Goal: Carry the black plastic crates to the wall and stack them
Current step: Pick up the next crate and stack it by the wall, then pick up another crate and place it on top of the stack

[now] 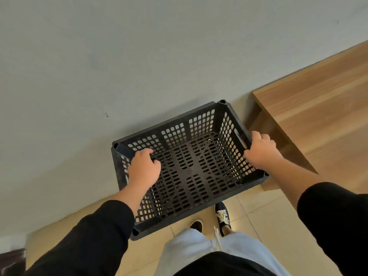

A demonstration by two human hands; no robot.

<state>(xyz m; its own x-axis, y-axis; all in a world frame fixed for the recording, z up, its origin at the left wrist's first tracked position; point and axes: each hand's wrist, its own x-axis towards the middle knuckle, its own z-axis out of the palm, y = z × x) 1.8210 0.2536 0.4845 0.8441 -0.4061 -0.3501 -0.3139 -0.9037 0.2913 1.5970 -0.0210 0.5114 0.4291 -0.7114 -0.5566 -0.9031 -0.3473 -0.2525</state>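
So from the head cam I'm looking straight down at one black plastic crate (pixel 191 166), open side up, nothing in it, with slotted holes all over the base and a grid of square holes in the walls. It sits right up near the pale wall (pixel 119 56), its far long side running along the bottom of the wall. I honestly can't tell whether it's resting on the tiled floor (pixel 258 220) or hanging just above it.

My left hand (pixel 144 169) is on the crate's left short side, fingers (pixel 147 151) curled down over the rim and into the inside, so it's got a proper hold of that edge. My right hand (pixel 259 151) is doing the same on the right short side, gripping the top rim just beside the handle slot cut into that wall, fingers (pixel 258 137) wrapped over the outer edge. Both arms are in black sleeves (pixel 95 236).

Just to the right of the crate is a wooden bench (pixel 318 108), its near corner close to the crate's right wall, and my right hand is in the gap between the two. Below the crate I can see pale trousers (pixel 191 248) and two dark shoes (pixel 223 216) on the beige tiles, the right one with light laces. Something dark peeks in at the bottom left corner, too cropped to make out.
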